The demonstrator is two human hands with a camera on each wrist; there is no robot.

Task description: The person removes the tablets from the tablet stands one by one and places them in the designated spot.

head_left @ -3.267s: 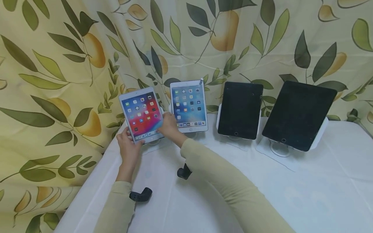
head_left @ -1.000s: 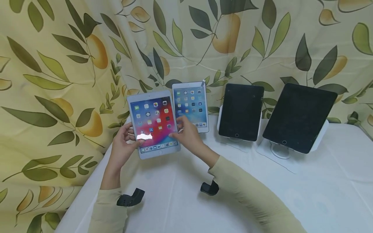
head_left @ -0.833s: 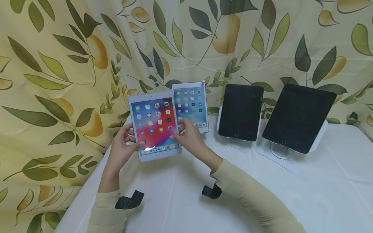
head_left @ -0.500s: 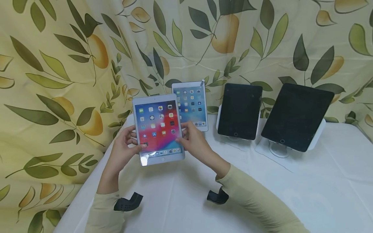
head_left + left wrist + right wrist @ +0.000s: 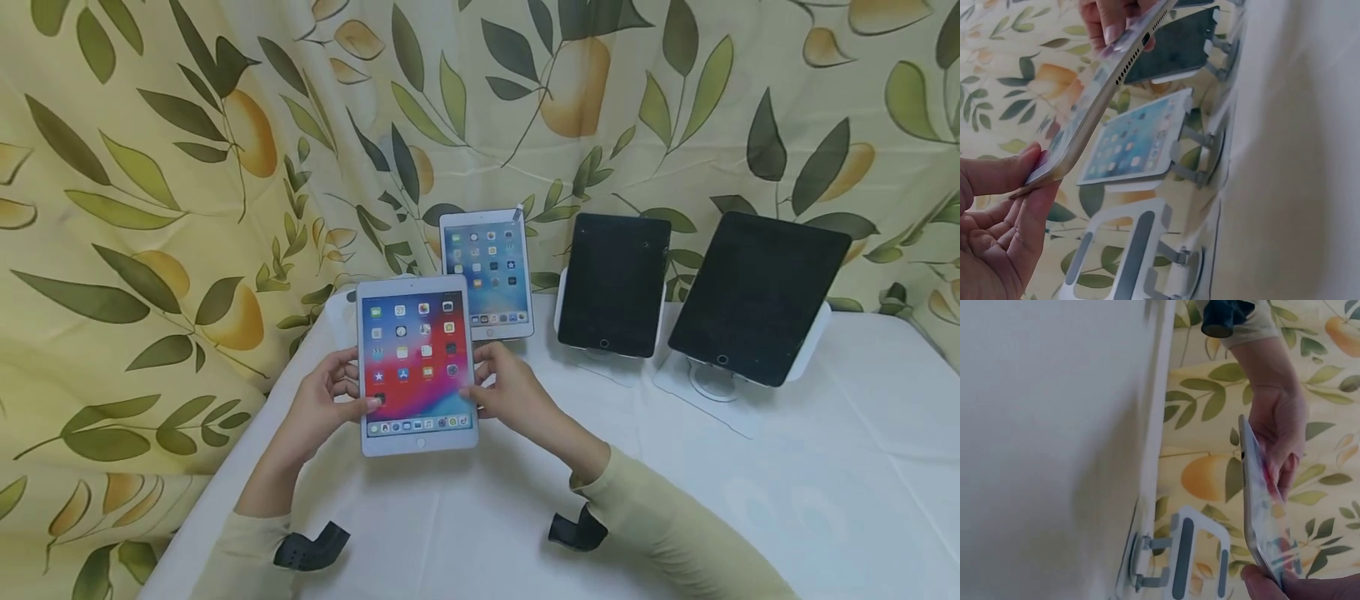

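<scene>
Head view: we note the left hand [image 5: 324, 404] and right hand [image 5: 513, 387] pinching the near tablet [image 5: 417, 367] at its lower sides, held above the table [image 5: 450, 533]. We judge an uneven pinch on slick edges could let it fall; swung back, it might knock the second tablet [image 5: 498, 267] off its stand [image 5: 1197, 137].

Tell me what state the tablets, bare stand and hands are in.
Held tablet: screen lit, in midair
White tablet behind: screen lit, propped up
Smaller black tablet: screen dark, propped up
Larger black tablet: screen dark, propped up
Bare stand: raised, no tablet
Left hand: gripping held tablet
Right hand: gripping held tablet
</scene>
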